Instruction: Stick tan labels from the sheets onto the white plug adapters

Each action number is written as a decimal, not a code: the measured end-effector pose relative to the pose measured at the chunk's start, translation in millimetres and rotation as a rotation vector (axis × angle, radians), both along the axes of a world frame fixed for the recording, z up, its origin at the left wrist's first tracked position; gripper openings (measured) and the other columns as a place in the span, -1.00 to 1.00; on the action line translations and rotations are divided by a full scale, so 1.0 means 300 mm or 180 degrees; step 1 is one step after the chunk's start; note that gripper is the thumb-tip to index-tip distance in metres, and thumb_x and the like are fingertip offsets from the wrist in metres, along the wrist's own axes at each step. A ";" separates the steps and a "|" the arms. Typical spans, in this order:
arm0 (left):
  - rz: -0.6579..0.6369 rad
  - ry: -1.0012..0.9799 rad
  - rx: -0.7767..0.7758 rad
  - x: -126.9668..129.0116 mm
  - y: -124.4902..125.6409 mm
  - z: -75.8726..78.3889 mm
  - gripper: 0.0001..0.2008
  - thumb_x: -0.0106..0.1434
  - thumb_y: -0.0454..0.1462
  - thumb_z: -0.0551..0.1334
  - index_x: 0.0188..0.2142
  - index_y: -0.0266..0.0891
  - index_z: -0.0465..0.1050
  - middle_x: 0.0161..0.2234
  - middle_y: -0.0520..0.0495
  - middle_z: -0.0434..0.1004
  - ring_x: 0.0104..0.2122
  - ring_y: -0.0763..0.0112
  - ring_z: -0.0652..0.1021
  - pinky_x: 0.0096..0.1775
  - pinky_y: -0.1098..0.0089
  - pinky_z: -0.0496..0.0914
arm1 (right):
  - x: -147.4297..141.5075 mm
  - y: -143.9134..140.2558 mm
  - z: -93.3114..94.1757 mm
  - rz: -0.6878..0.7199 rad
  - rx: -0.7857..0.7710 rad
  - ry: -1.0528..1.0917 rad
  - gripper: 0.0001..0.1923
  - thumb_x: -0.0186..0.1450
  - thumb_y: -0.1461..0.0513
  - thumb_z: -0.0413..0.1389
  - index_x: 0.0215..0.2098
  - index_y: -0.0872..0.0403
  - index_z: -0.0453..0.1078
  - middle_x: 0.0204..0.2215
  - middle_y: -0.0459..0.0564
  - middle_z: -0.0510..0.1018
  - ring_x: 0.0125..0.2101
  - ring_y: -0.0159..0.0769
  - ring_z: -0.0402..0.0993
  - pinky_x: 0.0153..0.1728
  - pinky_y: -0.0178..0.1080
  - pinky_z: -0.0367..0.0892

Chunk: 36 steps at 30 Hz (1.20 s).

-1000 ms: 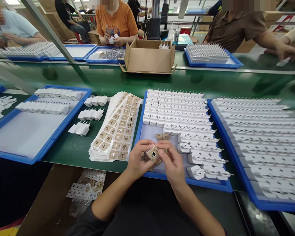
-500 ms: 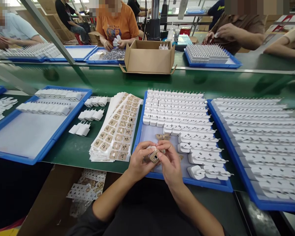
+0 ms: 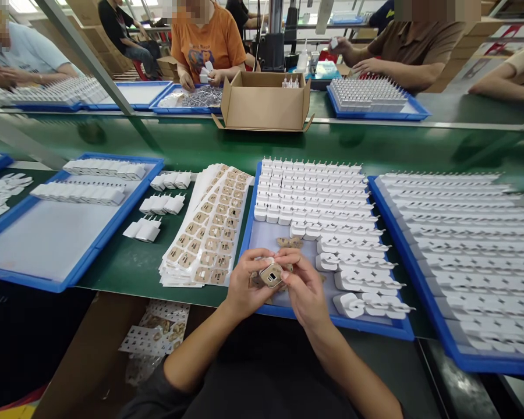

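Note:
Between my two hands is a white plug-in charger, its end face toward me and covered by a tan sticker with a dark port opening. My left hand grips its left side, fingers wrapped round it. On the other side, the fingers of my right hand press at its edge and top. Both hands are over the near left part of a blue tray that bears rows of white chargers. Tan sticker scraps lie in the tray just beyond my fingers.
Left of the tray lie sheets of tan stickers. Several loose chargers stand beside them. Another blue tray is further left, and a full one at right. Across the green belt stand an open carton and co-workers.
My hands and the charger have shifted slightly left, and its stickered face shows more fully. Across the belt, a co-worker at right has raised one hand with a white piece.

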<state>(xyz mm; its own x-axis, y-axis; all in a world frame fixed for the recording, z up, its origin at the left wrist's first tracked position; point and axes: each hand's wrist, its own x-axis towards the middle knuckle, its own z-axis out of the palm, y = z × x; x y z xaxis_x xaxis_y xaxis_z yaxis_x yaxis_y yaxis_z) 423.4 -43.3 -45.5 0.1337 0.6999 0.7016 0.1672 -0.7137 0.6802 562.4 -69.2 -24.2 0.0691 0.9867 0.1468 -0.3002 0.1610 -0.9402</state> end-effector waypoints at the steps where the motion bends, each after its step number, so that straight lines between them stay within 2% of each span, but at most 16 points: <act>1: -0.0062 -0.0088 -0.0141 0.001 0.001 0.000 -0.61 0.23 -0.25 0.43 0.00 -0.11 0.36 -0.07 -0.14 0.53 -0.06 0.24 0.62 -0.10 0.22 0.56 | 0.005 0.002 -0.001 0.0024 0.0005 -0.0048 -0.86 0.29 0.23 0.18 -0.21 -0.06 0.57 -0.15 0.00 0.49 -0.11 -0.18 0.50 -0.12 -0.15 0.47; 4: -0.0231 -0.0305 -0.0460 0.003 0.005 -0.002 -0.67 0.25 -0.21 0.41 -0.06 -0.15 0.37 -0.10 -0.16 0.54 -0.07 0.23 0.63 -0.13 0.24 0.57 | 0.009 0.001 -0.004 0.0064 0.0065 -0.0211 -0.83 0.26 0.19 0.24 -0.15 -0.06 0.56 -0.11 0.03 0.48 -0.10 -0.16 0.51 -0.15 -0.16 0.51; 8: -0.0218 -0.0353 -0.0632 0.003 0.006 -0.009 -0.68 0.24 -0.21 0.41 -0.07 -0.14 0.38 -0.10 -0.15 0.54 -0.08 0.25 0.62 -0.18 0.30 0.56 | 0.016 -0.008 -0.009 0.0120 0.0212 -0.0509 -0.70 0.24 0.22 0.27 -0.05 -0.07 0.49 -0.05 0.05 0.43 -0.05 -0.16 0.50 -0.15 -0.18 0.51; 11: -0.0235 -0.0221 -0.0507 0.002 0.005 -0.010 -0.67 0.25 -0.23 0.41 -0.05 -0.15 0.38 -0.09 -0.17 0.55 -0.06 0.23 0.61 -0.12 0.25 0.55 | 0.038 -0.004 0.001 0.0066 0.0378 -0.0885 -0.77 0.31 0.23 0.21 -0.05 -0.07 0.49 -0.09 0.02 0.47 -0.07 -0.17 0.48 -0.14 -0.17 0.46; 15: -0.0306 0.0008 -0.0350 0.003 0.003 0.001 -0.65 0.24 -0.23 0.42 -0.03 -0.15 0.39 -0.08 -0.17 0.56 -0.08 0.26 0.62 -0.10 0.26 0.55 | 0.070 0.020 0.037 -0.0247 0.0611 -0.1640 -0.90 0.40 0.25 0.14 -0.16 -0.06 0.49 -0.25 -0.04 0.54 -0.23 -0.21 0.47 -0.18 -0.14 0.39; 17: -0.0285 0.0075 -0.0343 0.004 0.001 0.005 -0.66 0.23 -0.22 0.42 -0.05 -0.15 0.39 -0.10 -0.16 0.57 -0.10 0.26 0.63 -0.10 0.26 0.55 | 0.079 0.027 0.051 -0.0355 0.0815 -0.1951 -0.91 0.40 0.27 0.13 -0.20 -0.05 0.47 -0.28 -0.03 0.53 -0.22 -0.19 0.47 -0.17 -0.12 0.39; 20: -0.0281 0.0074 -0.0535 0.002 -0.001 0.005 -0.68 0.24 -0.24 0.41 -0.05 -0.16 0.39 -0.10 -0.16 0.59 -0.09 0.24 0.63 -0.10 0.27 0.54 | 0.086 0.016 0.057 -0.0510 0.1405 -0.2377 -0.86 0.38 0.33 0.15 -0.18 -0.04 0.47 -0.23 -0.01 0.52 -0.18 -0.17 0.47 -0.12 -0.09 0.40; 23: -0.0385 -0.0064 -0.0874 -0.004 0.005 0.002 -0.66 0.26 -0.26 0.39 -0.01 -0.14 0.39 -0.05 -0.17 0.58 -0.06 0.24 0.62 -0.12 0.29 0.54 | 0.091 -0.013 0.053 -0.0230 0.1834 -0.2436 -0.86 0.37 0.34 0.15 -0.17 -0.04 0.45 -0.24 -0.01 0.53 -0.20 -0.18 0.47 -0.15 -0.11 0.42; 25: -0.0247 -0.0056 -0.1016 -0.007 0.011 0.007 -0.65 0.25 -0.25 0.41 -0.01 -0.14 0.40 -0.06 -0.16 0.58 -0.05 0.23 0.60 -0.09 0.27 0.51 | 0.097 -0.024 0.050 -0.0203 0.1730 -0.2234 -0.90 0.40 0.31 0.11 -0.19 -0.03 0.42 -0.29 -0.04 0.52 -0.24 -0.21 0.47 -0.21 -0.15 0.43; 27: 0.0043 0.0061 -0.1074 -0.008 0.012 0.021 -0.66 0.22 -0.24 0.43 -0.04 -0.15 0.43 -0.08 -0.16 0.60 -0.04 0.21 0.57 -0.04 0.24 0.47 | 0.106 -0.017 0.046 -0.0661 0.1429 -0.2238 -0.90 0.42 0.31 0.10 -0.19 -0.03 0.41 -0.34 -0.06 0.51 -0.30 -0.25 0.47 -0.27 -0.20 0.42; 30: 0.0351 0.0110 -0.1178 -0.015 0.003 0.051 -0.66 0.20 -0.23 0.44 -0.06 -0.17 0.45 -0.09 -0.16 0.61 -0.10 0.22 0.59 -0.09 0.26 0.46 | 0.121 0.016 0.026 -0.1271 0.1057 -0.3009 -0.84 0.45 0.31 0.09 -0.06 0.00 0.46 -0.26 -0.01 0.58 -0.30 -0.25 0.52 -0.29 -0.22 0.43; 33: 0.0532 0.0011 -0.1185 -0.066 0.001 0.068 -0.66 0.21 -0.24 0.43 -0.05 -0.17 0.44 -0.07 -0.17 0.62 -0.11 0.23 0.62 -0.12 0.29 0.48 | 0.128 0.049 -0.010 -0.1227 0.1092 -0.3785 -0.70 0.49 0.25 0.02 0.15 0.06 0.42 -0.03 0.13 0.59 -0.20 -0.16 0.59 -0.27 -0.18 0.47; 36: 0.1127 -0.0143 -0.0991 -0.205 0.027 0.057 -0.65 0.20 -0.26 0.43 -0.06 -0.17 0.39 -0.02 -0.19 0.60 0.00 0.19 0.60 -0.06 0.27 0.50 | 0.127 0.064 -0.041 -0.0975 0.1122 -0.3823 -0.69 0.49 0.18 0.01 0.11 0.05 0.45 0.04 0.13 0.55 -0.17 -0.15 0.61 -0.34 -0.20 0.49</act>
